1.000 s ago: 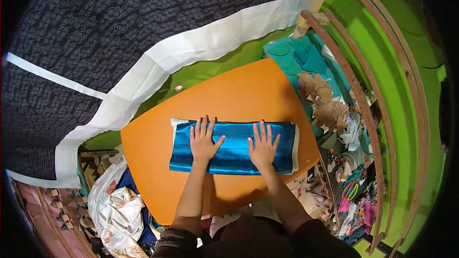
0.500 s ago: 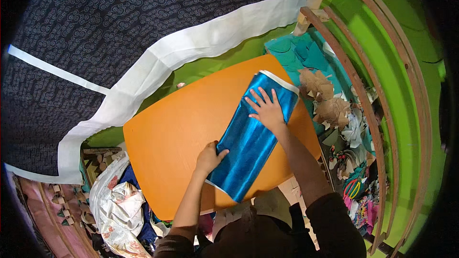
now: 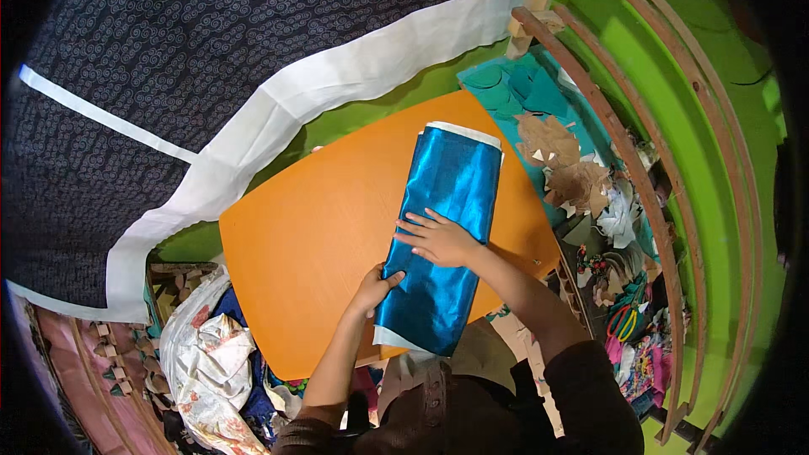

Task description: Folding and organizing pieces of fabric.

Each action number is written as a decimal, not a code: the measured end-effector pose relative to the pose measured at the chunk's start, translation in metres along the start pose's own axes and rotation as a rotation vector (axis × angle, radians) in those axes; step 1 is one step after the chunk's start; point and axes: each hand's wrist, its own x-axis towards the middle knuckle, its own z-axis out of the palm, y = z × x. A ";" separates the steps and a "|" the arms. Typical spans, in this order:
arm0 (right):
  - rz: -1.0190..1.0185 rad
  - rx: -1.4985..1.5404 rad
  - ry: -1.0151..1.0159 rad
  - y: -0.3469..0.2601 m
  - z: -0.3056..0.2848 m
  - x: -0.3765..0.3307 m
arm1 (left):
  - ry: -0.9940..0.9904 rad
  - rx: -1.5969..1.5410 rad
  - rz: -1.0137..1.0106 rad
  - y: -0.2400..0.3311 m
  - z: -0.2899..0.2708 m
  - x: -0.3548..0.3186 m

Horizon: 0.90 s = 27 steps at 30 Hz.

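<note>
A shiny blue folded fabric [image 3: 447,194] with a white backing lies lengthwise on the orange table [image 3: 312,227], its lower end reaching over the near edge. White layers show along its far end and at its lower left corner. My left hand [image 3: 373,289] grips the left edge of the fabric, thumb on top and the other fingers partly hidden. Flat across the middle of the fabric rests my right hand [image 3: 442,240], its fingers stretched out toward the left.
Dark patterned cloth with a white border [image 3: 337,67] hangs beyond the table. Curved wooden rails [image 3: 628,139] run along the right. Brown and teal scraps [image 3: 581,185] lie beside the table, with looped-handled scissors [image 3: 624,320] among them. White floral cloth [image 3: 206,358] is heaped at lower left.
The blue fabric has turned more upright, its far end swinging left. My right hand has slid down from its upper part to its middle. My left hand stays at its left edge.
</note>
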 end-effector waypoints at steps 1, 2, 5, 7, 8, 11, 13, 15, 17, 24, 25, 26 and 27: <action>0.021 0.035 -0.027 0.004 -0.007 -0.005 | -0.032 -0.056 -0.054 0.003 0.001 -0.002; 0.035 0.069 -0.054 0.006 -0.013 -0.009 | -0.031 -0.056 -0.048 0.004 0.000 -0.003; -0.005 -0.011 -0.081 0.011 -0.034 -0.031 | -0.111 -0.227 -0.124 0.006 0.000 -0.007; -0.009 -0.072 -0.119 0.019 -0.051 -0.046 | -0.127 -0.246 -0.120 -0.002 -0.008 0.001; -0.014 -0.073 -0.116 0.021 -0.060 -0.055 | -0.139 -0.265 -0.133 -0.008 -0.011 0.004; -0.108 -0.330 -0.115 0.026 -0.072 -0.094 | -0.167 -0.291 -0.188 -0.006 -0.012 0.006; -0.057 -0.252 -0.147 0.014 -0.063 -0.111 | -0.175 -0.317 -0.202 -0.004 -0.012 0.003; 0.025 -0.193 -0.013 -0.002 -0.043 -0.124 | -0.187 -0.342 -0.213 0.002 -0.009 0.000; 0.120 -0.149 0.085 -0.012 -0.023 -0.125 | -0.248 -0.382 -0.242 0.011 -0.004 -0.006; 0.110 -0.159 0.403 -0.009 -0.026 -0.094 | -0.236 -0.394 -0.240 0.033 -0.007 -0.024; 0.050 -0.135 0.386 -0.007 -0.029 -0.090 | -0.231 -0.379 -0.274 0.032 -0.010 -0.023; -0.007 -0.114 0.365 -0.007 -0.030 -0.090 | -0.234 -0.376 -0.274 0.033 -0.008 -0.024; -0.024 -0.052 0.378 -0.009 -0.029 -0.088 | -0.209 -0.354 -0.265 0.035 -0.006 -0.027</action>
